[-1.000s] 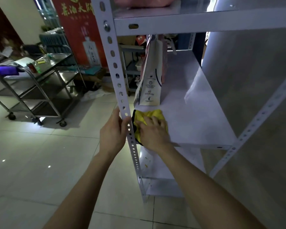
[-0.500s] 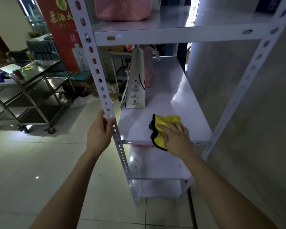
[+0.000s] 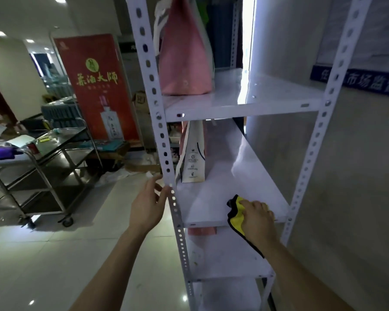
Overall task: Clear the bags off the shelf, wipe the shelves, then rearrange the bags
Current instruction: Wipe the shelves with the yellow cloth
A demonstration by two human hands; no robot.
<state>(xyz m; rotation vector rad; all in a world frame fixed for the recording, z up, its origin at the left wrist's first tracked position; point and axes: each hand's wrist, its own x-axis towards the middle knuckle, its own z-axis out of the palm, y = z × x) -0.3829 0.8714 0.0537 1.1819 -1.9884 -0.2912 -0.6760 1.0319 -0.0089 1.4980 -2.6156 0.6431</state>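
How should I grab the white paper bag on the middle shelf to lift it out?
Probably grip the white paper bag near its top, coming from the open front of the shelf. It stands upright and thin, narrow edge toward you, so its top is the easiest part to pinch. Its handles are hidden behind the shelf above.
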